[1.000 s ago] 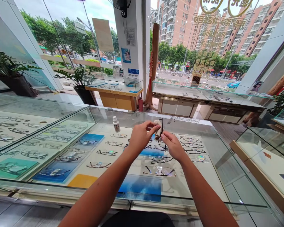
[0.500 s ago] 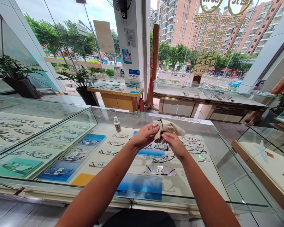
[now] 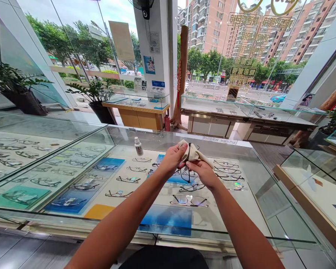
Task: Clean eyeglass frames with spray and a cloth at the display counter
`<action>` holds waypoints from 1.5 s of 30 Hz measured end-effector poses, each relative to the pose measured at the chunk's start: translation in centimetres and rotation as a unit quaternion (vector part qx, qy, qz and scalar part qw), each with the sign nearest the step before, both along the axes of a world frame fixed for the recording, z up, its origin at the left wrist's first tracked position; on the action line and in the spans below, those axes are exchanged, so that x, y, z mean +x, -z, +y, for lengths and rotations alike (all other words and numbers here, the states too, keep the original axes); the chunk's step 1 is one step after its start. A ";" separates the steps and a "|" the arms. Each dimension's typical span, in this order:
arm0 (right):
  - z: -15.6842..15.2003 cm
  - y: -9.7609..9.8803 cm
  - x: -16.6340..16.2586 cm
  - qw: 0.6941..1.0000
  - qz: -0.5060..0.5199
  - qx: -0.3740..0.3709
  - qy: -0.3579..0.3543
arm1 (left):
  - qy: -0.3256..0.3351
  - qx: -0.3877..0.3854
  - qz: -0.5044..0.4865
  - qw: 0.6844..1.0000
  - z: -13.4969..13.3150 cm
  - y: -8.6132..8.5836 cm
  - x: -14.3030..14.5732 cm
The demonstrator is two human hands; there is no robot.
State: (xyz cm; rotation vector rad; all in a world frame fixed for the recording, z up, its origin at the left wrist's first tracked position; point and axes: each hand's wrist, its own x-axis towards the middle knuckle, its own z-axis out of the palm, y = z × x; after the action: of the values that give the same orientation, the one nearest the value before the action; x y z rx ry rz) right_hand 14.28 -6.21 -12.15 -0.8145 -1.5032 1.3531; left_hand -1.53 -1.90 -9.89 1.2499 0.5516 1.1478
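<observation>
Both my hands meet above a glass display counter. My left hand pinches a beige cleaning cloth around the top of a pair of black-framed glasses. My right hand grips the glasses and the cloth from below and to the right. The frame hangs downward between the hands, partly wrapped in the cloth. A small white spray bottle stands on the glass to the left of my hands.
Rows of spectacles lie under the glass on white, blue and orange pads. Another glass case adjoins on the left, one more on the right. Further counters, potted plants and shop windows lie beyond.
The cloth, first bunched small, spread out over the frame and is now folded back around it. Both hands shifted slightly left and the glasses turned between them.
</observation>
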 end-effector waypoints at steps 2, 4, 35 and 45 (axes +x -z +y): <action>0.0 0.0 0.0 1.000 0.002 -0.002 0.020 | 0.013 -0.002 -0.007 1.000 0.2 -0.1 -0.2; 0.1 0.0 0.3 0.999 0.018 -0.001 0.047 | 0.046 0.002 -0.021 0.999 0.4 -0.3 -0.6; 0.3 0.4 0.4 0.997 0.041 -0.022 0.066 | 0.044 0.037 -0.026 0.998 0.6 0.6 -0.2; 0.1 0.3 0.5 0.997 0.041 -0.035 0.050 | 0.021 0.030 -0.034 0.999 0.2 0.9 0.3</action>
State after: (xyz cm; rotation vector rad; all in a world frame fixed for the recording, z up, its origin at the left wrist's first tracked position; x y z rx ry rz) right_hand 14.80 -6.07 -12.49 -0.8558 -1.3414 1.3543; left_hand -1.25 -1.69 -10.75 1.2630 0.4421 1.1740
